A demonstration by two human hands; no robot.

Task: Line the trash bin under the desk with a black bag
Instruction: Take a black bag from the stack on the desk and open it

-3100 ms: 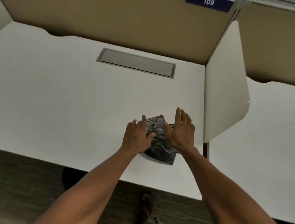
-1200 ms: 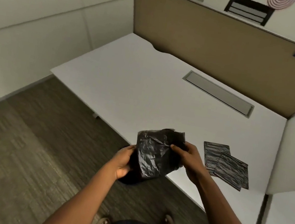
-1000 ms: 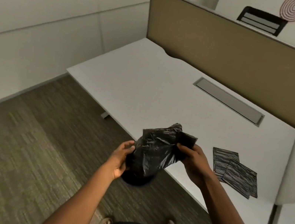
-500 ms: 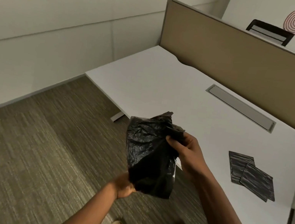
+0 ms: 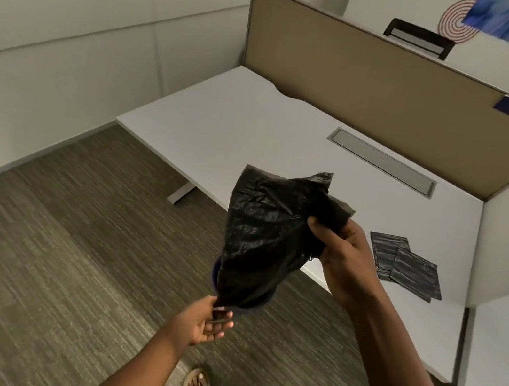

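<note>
**Shaking open a black bag beside the desk**

You stand at the front edge of the white desk [image 5: 256,132], looking down at your hands. Both hold one crumpled black bag [image 5: 267,228] in the air, just off that front edge and above the carpet. Your right hand [image 5: 341,258] is closed on the bag's upper end, thumb and fingers pinching a bunched fold. Your left hand [image 5: 207,323] sits lower, fingertips pinched on the bag's bottom tip, the palm otherwise loosely open. The bag hangs stretched between them, partly unfolded and not yet open at the mouth.

On the desk, near its right front corner, lie more folded bags [image 5: 402,265], flat and overlapping. A tan divider panel [image 5: 365,86] rises along the desk's far edge.

A dark blue rim peeks out behind the bag's lower end, beneath the desk edge; it may be the bin, but this cannot be told for certain.

This looks like the unfolding step. Next you likely need to find the bag's mouth, spread it, and lower it to the bin.
</note>
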